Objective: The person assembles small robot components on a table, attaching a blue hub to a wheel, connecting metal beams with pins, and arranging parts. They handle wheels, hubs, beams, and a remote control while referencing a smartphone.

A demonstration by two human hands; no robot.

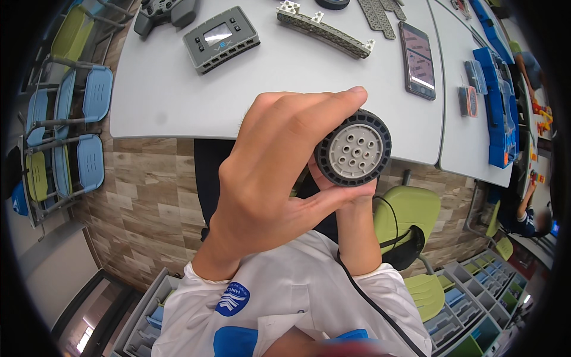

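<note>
In front of my chest, above the near edge of the table, my left hand [267, 154] grips a wheel [355, 150] by its rim. The wheel has a black tyre and a light grey hub with several round holes, and its flat face is turned up toward me. The fingers press on the upper edge of the tyre while the thumb lies under the lower edge. My right hand [358, 203] is behind the wheel and the left thumb; its fingers are mostly hidden, so whether they touch the wheel does not show.
On the white table [160, 107] lie a grey controller box [222, 38] with a small screen, a gamepad [166, 15], a grey perforated beam [324, 33], flat grey plates [377, 15] and a phone [417, 59]. Blue trays [502, 107] sit right. A green chair [410, 214] stands close by.
</note>
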